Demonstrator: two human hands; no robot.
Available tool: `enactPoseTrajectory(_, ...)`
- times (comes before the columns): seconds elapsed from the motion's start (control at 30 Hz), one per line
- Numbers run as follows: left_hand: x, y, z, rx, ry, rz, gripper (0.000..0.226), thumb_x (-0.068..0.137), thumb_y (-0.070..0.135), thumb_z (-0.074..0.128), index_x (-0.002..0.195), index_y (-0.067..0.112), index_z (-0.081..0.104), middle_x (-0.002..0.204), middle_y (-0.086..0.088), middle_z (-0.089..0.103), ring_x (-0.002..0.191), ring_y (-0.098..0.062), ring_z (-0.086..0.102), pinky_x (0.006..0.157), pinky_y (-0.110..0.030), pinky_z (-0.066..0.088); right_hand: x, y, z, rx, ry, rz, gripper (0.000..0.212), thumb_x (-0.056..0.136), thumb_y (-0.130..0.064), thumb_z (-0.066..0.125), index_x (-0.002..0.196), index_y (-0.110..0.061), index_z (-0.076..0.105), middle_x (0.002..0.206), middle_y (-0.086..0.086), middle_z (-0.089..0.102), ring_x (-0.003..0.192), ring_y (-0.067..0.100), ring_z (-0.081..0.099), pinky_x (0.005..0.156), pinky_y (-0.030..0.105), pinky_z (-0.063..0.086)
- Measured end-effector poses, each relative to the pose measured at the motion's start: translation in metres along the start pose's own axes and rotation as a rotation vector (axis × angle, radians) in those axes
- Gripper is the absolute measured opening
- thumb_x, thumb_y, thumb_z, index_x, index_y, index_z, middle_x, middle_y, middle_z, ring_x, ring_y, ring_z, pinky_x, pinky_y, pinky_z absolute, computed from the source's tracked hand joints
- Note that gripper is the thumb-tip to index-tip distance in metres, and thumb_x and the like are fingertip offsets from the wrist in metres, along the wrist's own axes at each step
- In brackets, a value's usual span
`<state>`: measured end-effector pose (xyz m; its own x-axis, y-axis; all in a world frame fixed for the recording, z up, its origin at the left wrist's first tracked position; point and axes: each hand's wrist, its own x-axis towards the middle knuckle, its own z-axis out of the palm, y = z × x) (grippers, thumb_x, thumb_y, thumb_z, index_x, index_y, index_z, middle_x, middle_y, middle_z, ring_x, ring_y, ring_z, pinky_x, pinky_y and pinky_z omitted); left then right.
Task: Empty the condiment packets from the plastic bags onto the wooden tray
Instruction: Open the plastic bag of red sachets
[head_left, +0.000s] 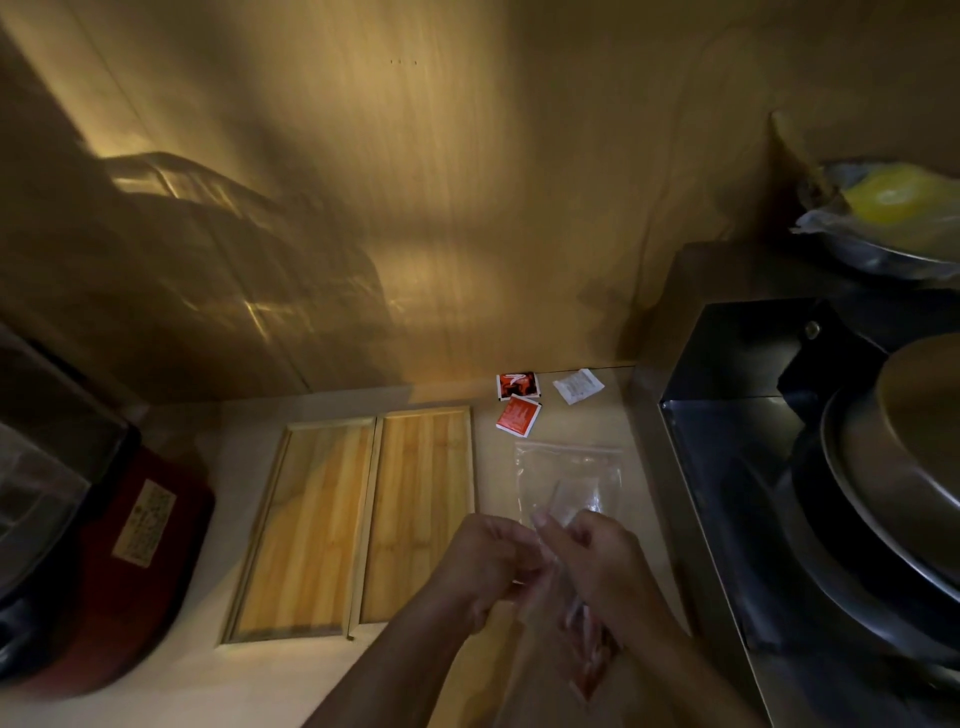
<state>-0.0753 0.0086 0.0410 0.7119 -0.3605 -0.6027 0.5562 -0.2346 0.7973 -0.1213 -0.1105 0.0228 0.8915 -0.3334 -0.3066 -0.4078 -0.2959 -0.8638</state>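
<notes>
A two-part wooden tray (358, 514) lies on the counter with nothing on it. My left hand (493, 558) and my right hand (597, 561) meet just right of the tray, both pinching the top of a clear plastic bag (582, 649) that hangs below them with red packets inside. Another clear plastic bag (569, 475) lies flat on the counter beyond my hands. Two red condiment packets (518, 402) and one white packet (577, 385) rest loose near the wall.
A red appliance (119, 571) stands at the left. A dark metal stove surround (737, 467) with a large pan (893, 452) fills the right. A bowl holding a yellow bag (893, 208) sits at the upper right. A wooden wall backs the counter.
</notes>
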Motion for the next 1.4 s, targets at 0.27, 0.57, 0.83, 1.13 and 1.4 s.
enactPoseTrajectory(0.27,-0.007,-0.002,0.010,0.036,-0.105,0.033,0.024,0.076,-0.006,0.066,0.058,0.009,0.060,0.038,0.007,0.058,0.035,-0.002,0.052,0.038,-0.012,0.037,-0.001,0.000,-0.010,0.299,-0.230,0.218,0.035,0.084,-0.019,0.060,0.051,-0.011,0.054,0.046,0.005,0.056,0.042,0.014,0.054,0.046,0.024,0.041)
enactPoseTrajectory(0.57,-0.011,-0.008,0.011,0.193,-0.125,0.035,0.030,0.080,-0.010,0.060,0.057,0.007,0.054,0.046,0.000,0.061,0.043,-0.006,0.061,0.041,-0.017,0.050,-0.007,0.003,-0.032,0.138,-0.430,0.169,0.032,0.094,-0.012,0.044,0.066,-0.005,0.059,0.048,0.006,0.064,0.041,0.019,0.061,0.039,0.021,0.040)
enactPoseTrajectory(0.83,-0.012,-0.006,0.007,0.101,-0.132,0.013,0.023,0.071,0.013,0.078,0.080,0.010,0.058,0.069,-0.006,0.068,0.065,-0.016,0.066,0.052,-0.024,0.055,-0.008,0.004,-0.032,0.261,-0.286,0.091,0.030,0.080,-0.003,0.065,0.052,-0.009,0.057,0.041,0.003,0.061,0.033,0.011,0.056,0.037,0.017,0.044)
enactPoseTrajectory(1.13,-0.009,-0.016,-0.002,0.216,-0.184,0.100,0.020,0.076,0.010,0.074,0.070,0.011,0.055,0.060,0.000,0.058,0.055,-0.008,0.058,0.048,-0.023,0.052,-0.016,-0.001,-0.026,0.161,-0.422,0.031,0.027,0.086,0.002,0.053,0.063,-0.011,0.057,0.046,-0.002,0.062,0.040,0.009,0.060,0.047,0.024,0.042)
enactPoseTrajectory(1.4,-0.015,-0.014,-0.008,0.294,-0.210,0.150,0.026,0.084,-0.006,0.051,0.066,0.012,0.052,0.060,0.001,0.059,0.054,-0.005,0.061,0.052,-0.022,0.051,-0.016,-0.002,-0.028,0.131,-0.371,-0.038,0.024,0.082,0.002,0.057,0.063,-0.011,0.065,0.049,0.001,0.060,0.043,0.012,0.055,0.045,0.021,0.042)
